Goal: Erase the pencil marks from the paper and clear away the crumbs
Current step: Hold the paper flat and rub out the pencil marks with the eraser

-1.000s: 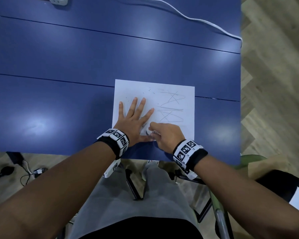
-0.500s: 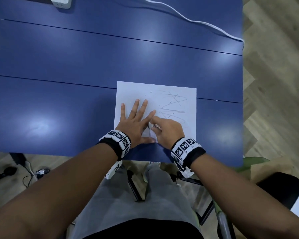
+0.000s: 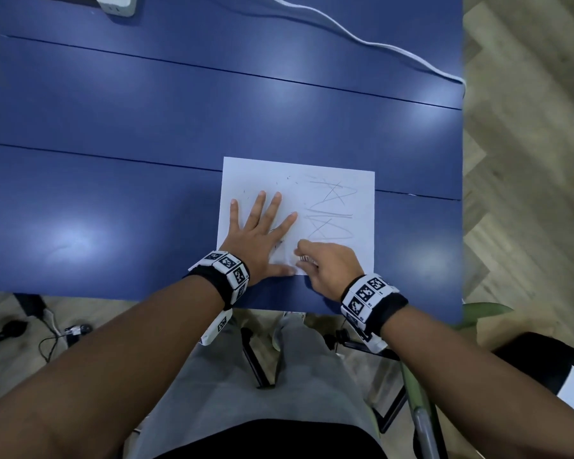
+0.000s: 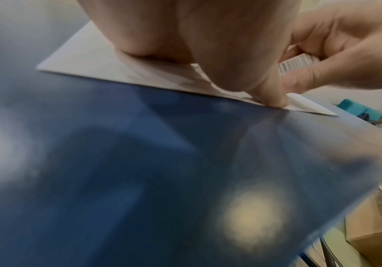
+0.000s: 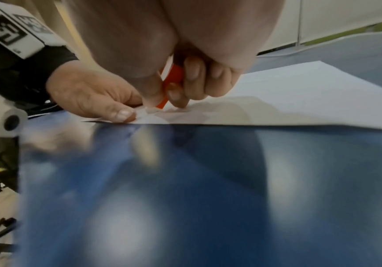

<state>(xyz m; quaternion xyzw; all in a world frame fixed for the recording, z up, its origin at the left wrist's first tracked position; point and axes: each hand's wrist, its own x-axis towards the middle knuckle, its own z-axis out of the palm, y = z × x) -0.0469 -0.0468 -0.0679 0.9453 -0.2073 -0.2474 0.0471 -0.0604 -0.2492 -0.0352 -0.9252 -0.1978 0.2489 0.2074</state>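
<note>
Since half a second ago the eraser (image 5: 171,84) has slid back toward the paper's (image 3: 362,250) near edge, pinched upright in the right hand (image 3: 328,266), its white tip apparently touching the sheet. The remaining pencil marks (image 3: 328,210) lie farther from the body, just beyond that hand. The left hand (image 3: 259,240) lies spread flat, pinning the paper on the blue table (image 3: 113,127).

A smooth, semi-glossy blue table top (image 3: 146,94) is seen, with lamp glare reflected at lower left. A matt white paper sheet (image 3: 362,253) is laid on it, rumpled at its near edge. A white eraser (image 5: 151,109) in a glossy orange printed sleeve is shown. Matt wood-grain flooring (image 3: 524,160) fills the right edge.
</note>
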